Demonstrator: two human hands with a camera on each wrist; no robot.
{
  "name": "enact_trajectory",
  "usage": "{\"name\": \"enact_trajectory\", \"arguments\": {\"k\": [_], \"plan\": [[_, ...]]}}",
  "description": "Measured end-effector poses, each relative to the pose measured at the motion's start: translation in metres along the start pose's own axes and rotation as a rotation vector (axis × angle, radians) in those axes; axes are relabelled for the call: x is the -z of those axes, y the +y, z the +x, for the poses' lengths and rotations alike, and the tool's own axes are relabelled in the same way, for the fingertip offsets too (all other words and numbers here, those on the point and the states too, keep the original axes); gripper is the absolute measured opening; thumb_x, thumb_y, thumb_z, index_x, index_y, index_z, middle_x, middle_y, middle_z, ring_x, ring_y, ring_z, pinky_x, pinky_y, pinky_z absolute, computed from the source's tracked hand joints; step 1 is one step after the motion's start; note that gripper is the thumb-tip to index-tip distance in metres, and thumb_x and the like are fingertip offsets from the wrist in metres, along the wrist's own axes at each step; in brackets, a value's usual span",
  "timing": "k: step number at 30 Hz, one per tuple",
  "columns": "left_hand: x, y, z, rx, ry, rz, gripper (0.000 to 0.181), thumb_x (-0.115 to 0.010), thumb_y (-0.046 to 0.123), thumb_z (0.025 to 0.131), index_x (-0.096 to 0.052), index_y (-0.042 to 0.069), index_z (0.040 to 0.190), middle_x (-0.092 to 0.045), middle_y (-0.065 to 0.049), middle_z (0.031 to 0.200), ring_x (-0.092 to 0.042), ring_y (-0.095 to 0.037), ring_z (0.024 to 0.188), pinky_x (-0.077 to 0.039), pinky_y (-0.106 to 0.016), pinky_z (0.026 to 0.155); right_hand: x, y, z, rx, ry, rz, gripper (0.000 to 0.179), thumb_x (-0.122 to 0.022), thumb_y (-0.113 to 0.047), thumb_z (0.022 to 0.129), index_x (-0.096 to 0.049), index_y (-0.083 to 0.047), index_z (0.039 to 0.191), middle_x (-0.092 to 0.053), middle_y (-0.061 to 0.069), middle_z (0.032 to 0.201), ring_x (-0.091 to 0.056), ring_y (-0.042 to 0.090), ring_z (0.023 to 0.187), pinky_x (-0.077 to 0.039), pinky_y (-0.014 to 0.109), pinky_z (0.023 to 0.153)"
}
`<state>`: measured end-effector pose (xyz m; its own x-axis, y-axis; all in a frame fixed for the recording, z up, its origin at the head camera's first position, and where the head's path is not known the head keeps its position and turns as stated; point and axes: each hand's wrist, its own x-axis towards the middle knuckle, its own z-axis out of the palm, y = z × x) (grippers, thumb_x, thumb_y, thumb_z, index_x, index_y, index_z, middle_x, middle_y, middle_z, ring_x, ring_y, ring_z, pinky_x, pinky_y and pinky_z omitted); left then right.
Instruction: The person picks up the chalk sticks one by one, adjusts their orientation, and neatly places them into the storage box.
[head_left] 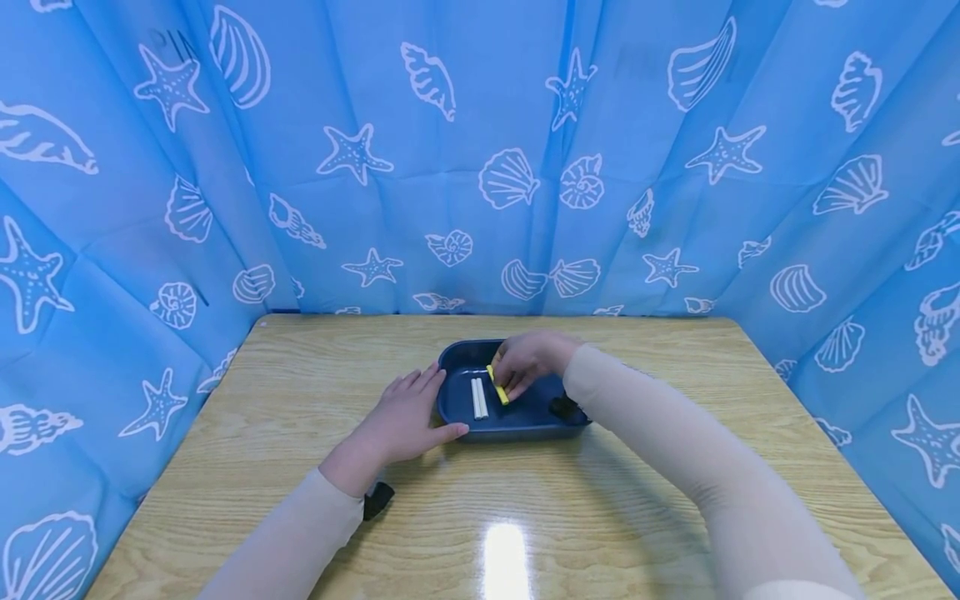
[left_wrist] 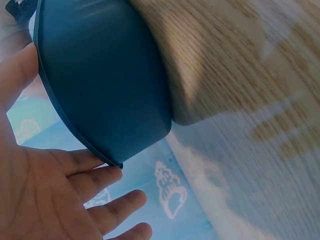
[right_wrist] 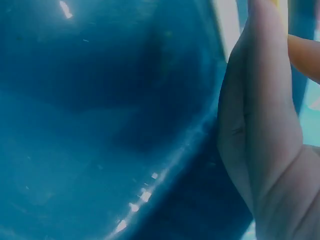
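A dark blue tray point(head_left: 517, 434) with rounded corners stands on the table. Inside it, two white sticks that look like chalk point(head_left: 479, 398) lie side by side. My right hand point(head_left: 534, 360) reaches into the tray and pinches a yellow chalk stick point(head_left: 498, 385) just right of the white ones. In the right wrist view, the fingers point(right_wrist: 270, 100) hide most of the yellow stick. My left hand point(head_left: 401, 421) rests at the tray's left end, thumb and fingertips touching the rim point(left_wrist: 65, 117) with the fingers fairly straight.
The wooden table point(head_left: 315, 367) extends around the tray. A blue curtain point(head_left: 465, 208) with shells and starfish hangs behind and along both sides. Small black devices sit at the left wrist point(head_left: 378, 500) and right wrist point(head_left: 564, 407).
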<state>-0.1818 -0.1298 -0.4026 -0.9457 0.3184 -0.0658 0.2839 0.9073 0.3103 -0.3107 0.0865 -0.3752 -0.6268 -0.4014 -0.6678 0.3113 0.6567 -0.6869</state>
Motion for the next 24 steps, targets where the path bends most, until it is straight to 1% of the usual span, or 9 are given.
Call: {"name": "enact_trajectory", "arguments": {"k": [4, 9, 14, 18, 24], "plan": [[-0.001, 0.0, -0.001, 0.002, -0.001, -0.002, 0.098, -0.061, 0.065, 0.09, -0.027, 0.004, 0.158, -0.023, -0.014, 0.164, -0.023, -0.041, 0.149, -0.015, -0.056, 0.121, -0.005, 0.003, 0.006, -0.026, -0.006, -0.011, 0.022, -0.062, 0.005, 0.092, -0.056, 0.003, 0.112, -0.06, 0.018, 0.095, -0.064, 0.024, 0.075, -0.061, 0.034, 0.072], [-0.002, 0.0, -0.001, 0.002, 0.0, -0.016, 0.098, -0.062, 0.065, 0.09, -0.027, 0.004, 0.158, -0.023, -0.014, 0.164, -0.022, -0.04, 0.149, -0.013, -0.056, 0.121, -0.008, 0.007, 0.014, -0.044, 0.012, -0.01, 0.019, -0.062, 0.003, 0.092, -0.059, 0.003, 0.111, -0.062, 0.017, 0.096, -0.066, 0.022, 0.073, -0.061, 0.032, 0.072], [-0.002, 0.0, -0.002, 0.0, 0.008, -0.014, 0.098, -0.062, 0.065, 0.089, -0.027, 0.004, 0.158, -0.023, -0.013, 0.164, -0.022, -0.04, 0.149, -0.014, -0.056, 0.121, -0.011, 0.008, 0.02, -0.074, 0.02, 0.013, 0.017, -0.064, 0.002, 0.091, -0.062, 0.003, 0.108, -0.064, 0.017, 0.097, -0.067, 0.02, 0.074, -0.061, 0.03, 0.072], [-0.002, 0.0, -0.001, 0.002, 0.006, -0.015, 0.099, -0.062, 0.066, 0.089, -0.027, 0.005, 0.158, -0.023, -0.013, 0.165, -0.021, -0.04, 0.149, -0.013, -0.056, 0.121, -0.013, 0.008, 0.021, -0.09, 0.022, 0.027, 0.014, -0.064, 0.003, 0.091, -0.065, 0.004, 0.105, -0.065, 0.017, 0.096, -0.067, 0.02, 0.073, -0.061, 0.029, 0.072], [-0.002, -0.001, 0.0, 0.003, 0.001, -0.012, 0.098, -0.062, 0.065, 0.09, -0.026, 0.005, 0.158, -0.022, -0.013, 0.165, -0.021, -0.04, 0.149, -0.013, -0.056, 0.121, -0.015, 0.007, 0.019, -0.095, 0.016, 0.045, 0.014, -0.063, 0.004, 0.092, -0.067, 0.006, 0.106, -0.066, 0.017, 0.096, -0.067, 0.019, 0.072, -0.06, 0.029, 0.073]]}}
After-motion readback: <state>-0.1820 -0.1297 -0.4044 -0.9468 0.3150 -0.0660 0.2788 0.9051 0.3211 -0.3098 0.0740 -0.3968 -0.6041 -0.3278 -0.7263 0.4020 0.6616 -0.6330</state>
